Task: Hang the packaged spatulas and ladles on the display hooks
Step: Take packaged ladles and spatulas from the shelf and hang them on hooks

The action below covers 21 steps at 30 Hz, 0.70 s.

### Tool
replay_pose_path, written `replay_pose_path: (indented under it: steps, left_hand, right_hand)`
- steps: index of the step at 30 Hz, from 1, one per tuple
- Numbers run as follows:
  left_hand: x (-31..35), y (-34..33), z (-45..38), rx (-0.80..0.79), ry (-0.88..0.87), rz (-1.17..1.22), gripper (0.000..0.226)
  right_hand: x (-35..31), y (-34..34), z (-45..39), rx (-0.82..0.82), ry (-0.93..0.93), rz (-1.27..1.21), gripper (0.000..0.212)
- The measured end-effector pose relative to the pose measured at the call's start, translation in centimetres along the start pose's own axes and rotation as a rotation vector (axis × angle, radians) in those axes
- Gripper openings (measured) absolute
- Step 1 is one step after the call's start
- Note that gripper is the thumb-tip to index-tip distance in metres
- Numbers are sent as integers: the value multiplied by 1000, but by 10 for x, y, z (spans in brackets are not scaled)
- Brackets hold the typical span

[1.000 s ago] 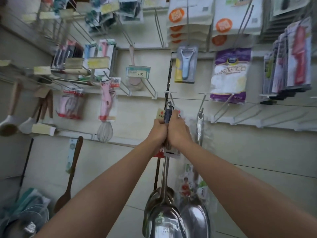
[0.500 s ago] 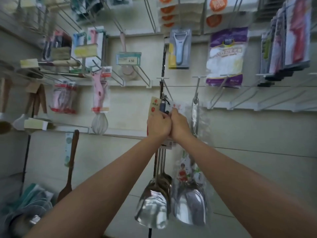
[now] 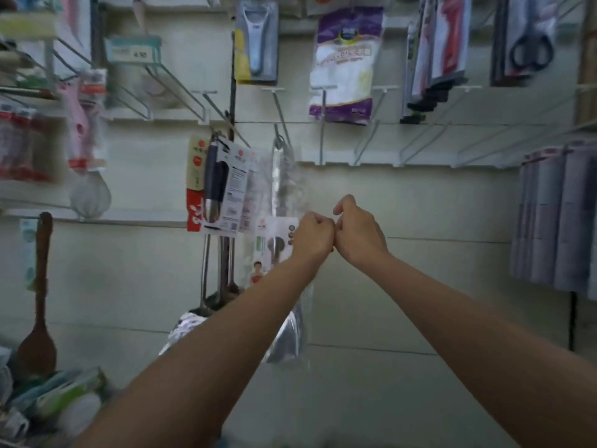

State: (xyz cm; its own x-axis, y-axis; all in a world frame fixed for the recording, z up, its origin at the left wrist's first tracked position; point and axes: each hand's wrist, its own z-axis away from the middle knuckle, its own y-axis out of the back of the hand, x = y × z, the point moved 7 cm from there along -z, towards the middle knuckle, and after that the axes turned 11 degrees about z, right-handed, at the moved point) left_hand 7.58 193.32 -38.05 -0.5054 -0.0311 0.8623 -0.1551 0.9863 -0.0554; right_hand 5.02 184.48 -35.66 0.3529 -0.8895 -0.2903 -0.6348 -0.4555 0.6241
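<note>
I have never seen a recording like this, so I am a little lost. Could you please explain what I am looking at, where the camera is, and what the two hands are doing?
There is no machine here. A person wears a wide-angle camera on the head, so this single view looks forward and down along their own arms at a shop display wall. The left hand and the right hand are both curled into loose fists, knuckles touching, and neither seems to hold anything. Left of them, packaged spatulas and ladles hang from a display hook; another in a clear bag hangs beside them. Higher up hang a peeler, a purple bag and scissors. A wooden spoon hangs at the far left. The picture is somewhat blurred.
</note>
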Motion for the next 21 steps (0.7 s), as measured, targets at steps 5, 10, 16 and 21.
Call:
replay_pose_path:
  steps: [5, 10, 16, 21]
  left_hand:
    - [-66, -48, 18, -46, 98, -7, 26]
    - [-110, -71, 37, -63, 166, 27, 19]
    - [-167, -78, 51, -75, 258, -8, 19]
    - [-211, -77, 57, -74, 316, -31, 19]
  right_hand:
    - [66, -27, 31, -72, -83, 35, 22]
    - [108, -55, 52, -100, -135, 32, 22]
    - [139, -101, 78, -159, -174, 13, 24]
    - [158, -139, 94, -222, -215, -3, 25]
